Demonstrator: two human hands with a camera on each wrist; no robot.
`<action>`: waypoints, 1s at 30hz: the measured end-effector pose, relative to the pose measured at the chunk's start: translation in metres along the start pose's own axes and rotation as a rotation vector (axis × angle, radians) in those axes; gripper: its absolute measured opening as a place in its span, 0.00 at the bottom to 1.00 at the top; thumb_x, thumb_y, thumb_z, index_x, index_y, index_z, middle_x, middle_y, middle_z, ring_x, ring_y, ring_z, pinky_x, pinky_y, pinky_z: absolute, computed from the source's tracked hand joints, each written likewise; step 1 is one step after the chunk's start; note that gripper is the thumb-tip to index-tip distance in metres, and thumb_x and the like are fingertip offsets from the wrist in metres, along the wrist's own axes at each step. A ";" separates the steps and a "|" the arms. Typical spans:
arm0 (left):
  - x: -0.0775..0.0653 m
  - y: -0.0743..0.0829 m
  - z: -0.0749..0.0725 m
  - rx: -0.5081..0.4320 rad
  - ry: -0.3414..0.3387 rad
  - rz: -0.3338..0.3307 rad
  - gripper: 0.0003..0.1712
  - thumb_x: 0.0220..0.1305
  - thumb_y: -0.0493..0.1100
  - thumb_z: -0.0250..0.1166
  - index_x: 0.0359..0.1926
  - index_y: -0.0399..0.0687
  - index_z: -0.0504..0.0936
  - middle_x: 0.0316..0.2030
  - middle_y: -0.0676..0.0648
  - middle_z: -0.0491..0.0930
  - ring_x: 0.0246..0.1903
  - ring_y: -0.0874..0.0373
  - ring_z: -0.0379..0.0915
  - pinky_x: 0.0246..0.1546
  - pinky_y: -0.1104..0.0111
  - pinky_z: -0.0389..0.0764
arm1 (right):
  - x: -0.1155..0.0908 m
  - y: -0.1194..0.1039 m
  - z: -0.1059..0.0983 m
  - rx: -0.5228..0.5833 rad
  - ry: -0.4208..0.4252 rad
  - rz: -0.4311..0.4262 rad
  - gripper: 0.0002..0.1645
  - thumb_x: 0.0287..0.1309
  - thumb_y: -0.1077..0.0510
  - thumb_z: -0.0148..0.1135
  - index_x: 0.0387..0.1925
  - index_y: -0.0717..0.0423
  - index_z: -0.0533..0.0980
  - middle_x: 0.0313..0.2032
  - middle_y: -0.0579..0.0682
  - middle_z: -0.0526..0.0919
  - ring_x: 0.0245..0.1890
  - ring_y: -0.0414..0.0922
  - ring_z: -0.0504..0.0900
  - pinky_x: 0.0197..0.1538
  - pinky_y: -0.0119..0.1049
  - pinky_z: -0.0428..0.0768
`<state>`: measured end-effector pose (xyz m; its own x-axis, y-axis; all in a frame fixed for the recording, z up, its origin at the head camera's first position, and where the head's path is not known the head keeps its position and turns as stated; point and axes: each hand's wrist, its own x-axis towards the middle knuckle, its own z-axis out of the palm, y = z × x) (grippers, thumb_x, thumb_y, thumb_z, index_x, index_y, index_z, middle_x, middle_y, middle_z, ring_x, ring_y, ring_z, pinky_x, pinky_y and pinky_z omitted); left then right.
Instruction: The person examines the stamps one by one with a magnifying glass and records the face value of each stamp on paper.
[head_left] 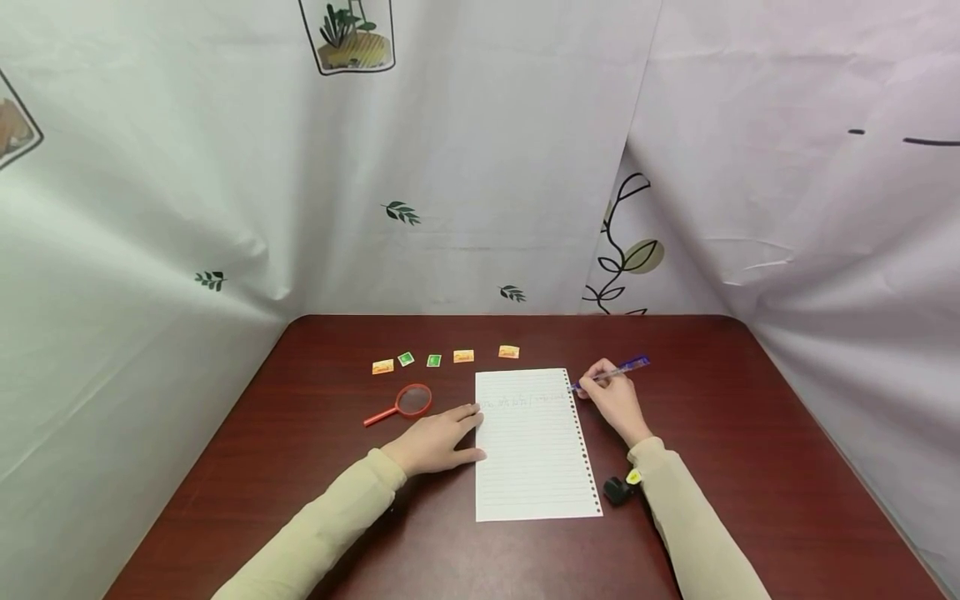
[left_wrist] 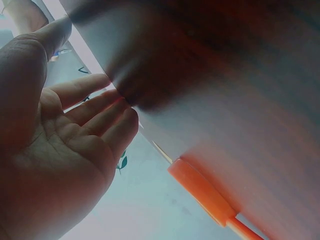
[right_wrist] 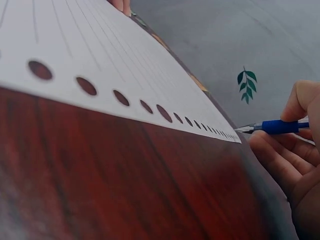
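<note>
A lined sheet of paper [head_left: 532,467] with punched holes down its right edge lies on the table, faint handwriting near its top. My right hand [head_left: 611,400] pinches a blue pen [head_left: 633,364] beside the sheet's upper right edge. In the right wrist view the tip of the pen [right_wrist: 277,127] is at the holed edge; whether it touches the paper cannot be told. My left hand [head_left: 438,440] has its fingers extended, the fingertips resting on the sheet's left edge. A red magnifying glass [head_left: 414,401] lies just beyond that hand; its orange-red handle [left_wrist: 202,192] shows in the left wrist view.
Several small orange and green stamp-like pieces [head_left: 463,356] lie in a loose row behind the paper. A small black object [head_left: 617,491] is near my right forearm. The dark red wooden table [head_left: 765,467] meets a white printed curtain [head_left: 465,167] at the back.
</note>
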<state>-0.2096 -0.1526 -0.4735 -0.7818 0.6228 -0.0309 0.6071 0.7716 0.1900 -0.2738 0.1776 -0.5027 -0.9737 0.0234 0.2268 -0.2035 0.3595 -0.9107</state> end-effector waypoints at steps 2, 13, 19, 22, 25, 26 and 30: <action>0.000 0.000 0.000 0.001 0.000 0.001 0.40 0.68 0.61 0.64 0.70 0.40 0.72 0.70 0.39 0.68 0.67 0.48 0.69 0.61 0.56 0.75 | 0.000 0.000 -0.001 -0.001 0.006 -0.007 0.04 0.64 0.64 0.61 0.35 0.59 0.73 0.32 0.57 0.86 0.31 0.46 0.87 0.38 0.30 0.83; -0.001 0.000 -0.001 0.001 -0.001 0.003 0.40 0.68 0.62 0.64 0.70 0.40 0.72 0.70 0.39 0.68 0.67 0.48 0.69 0.61 0.56 0.75 | 0.000 0.002 -0.011 -0.072 -0.001 -0.078 0.07 0.67 0.60 0.65 0.44 0.56 0.78 0.44 0.56 0.85 0.42 0.41 0.83 0.42 0.24 0.79; -0.001 0.001 -0.001 -0.003 0.003 0.001 0.39 0.68 0.61 0.64 0.70 0.39 0.72 0.70 0.39 0.68 0.66 0.48 0.69 0.60 0.56 0.75 | -0.004 0.008 -0.026 -0.097 -0.015 -0.248 0.08 0.66 0.65 0.64 0.46 0.61 0.81 0.48 0.56 0.84 0.47 0.45 0.84 0.47 0.19 0.77; -0.001 0.001 -0.001 -0.004 0.007 0.001 0.39 0.68 0.60 0.65 0.70 0.40 0.72 0.70 0.39 0.68 0.66 0.48 0.69 0.60 0.56 0.75 | -0.005 0.012 -0.036 -0.197 -0.013 -0.398 0.09 0.64 0.69 0.64 0.46 0.63 0.82 0.47 0.56 0.83 0.49 0.50 0.83 0.51 0.16 0.72; -0.001 0.001 -0.001 -0.003 0.007 0.002 0.39 0.68 0.60 0.65 0.70 0.39 0.72 0.70 0.39 0.68 0.67 0.48 0.69 0.60 0.55 0.75 | -0.005 0.015 -0.045 -0.316 -0.009 -0.499 0.11 0.62 0.72 0.64 0.45 0.63 0.82 0.46 0.57 0.83 0.48 0.54 0.83 0.54 0.13 0.67; -0.001 0.001 -0.001 -0.003 0.007 0.002 0.39 0.68 0.60 0.65 0.70 0.39 0.72 0.70 0.39 0.68 0.67 0.48 0.69 0.60 0.55 0.75 | -0.005 0.015 -0.047 -0.356 -0.007 -0.514 0.11 0.61 0.73 0.64 0.45 0.62 0.82 0.46 0.57 0.83 0.48 0.54 0.83 0.54 0.14 0.68; -0.002 0.001 -0.001 -0.006 0.006 0.006 0.39 0.68 0.60 0.65 0.70 0.39 0.72 0.70 0.39 0.68 0.67 0.47 0.69 0.60 0.55 0.75 | -0.006 0.017 -0.057 -0.476 -0.019 -0.519 0.12 0.61 0.73 0.64 0.44 0.61 0.82 0.45 0.57 0.83 0.47 0.55 0.83 0.53 0.35 0.80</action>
<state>-0.2071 -0.1530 -0.4721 -0.7789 0.6267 -0.0238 0.6110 0.7669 0.1963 -0.2656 0.2366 -0.4999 -0.7651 -0.2764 0.5815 -0.5796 0.6891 -0.4350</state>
